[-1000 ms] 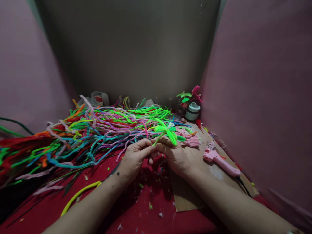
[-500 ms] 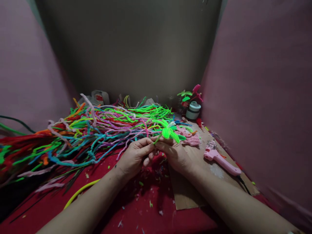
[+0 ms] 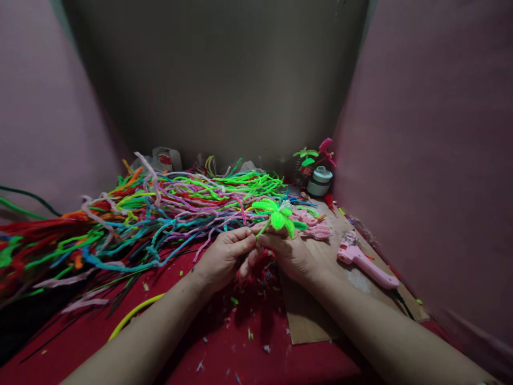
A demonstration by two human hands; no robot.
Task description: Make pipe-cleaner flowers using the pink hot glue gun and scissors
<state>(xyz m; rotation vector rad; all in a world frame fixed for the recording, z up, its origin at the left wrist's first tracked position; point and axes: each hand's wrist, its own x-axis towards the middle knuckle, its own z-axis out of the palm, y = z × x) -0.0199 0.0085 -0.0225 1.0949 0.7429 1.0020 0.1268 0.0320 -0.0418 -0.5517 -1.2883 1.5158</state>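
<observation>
A bright green pipe-cleaner flower (image 3: 279,218) with a whitish centre tilts above my right hand, its petals spread outward. Its thin green stem runs down to the fingertips of both hands. My left hand (image 3: 226,254) pinches the stem's lower end between thumb and forefinger. My right hand (image 3: 292,255) is closed on the stem just beside it, thumb toward the left. Some of the fingers underneath are in shadow. Right behind the hands lies a big heap of coloured pipe cleaners (image 3: 180,198).
A pink glue gun (image 3: 368,264) lies on a cardboard sheet (image 3: 308,321) at right. Pink fuzzy pieces (image 3: 318,229) sit behind my right hand. Farther back stand a pale green jar (image 3: 319,182) and a pink flower (image 3: 326,149). Scraps dot the red cloth (image 3: 224,347).
The green flower has turned slightly in my fingers, so its petals show more spread. Both hands stay almost in place, and the whole view has shifted a little.
</observation>
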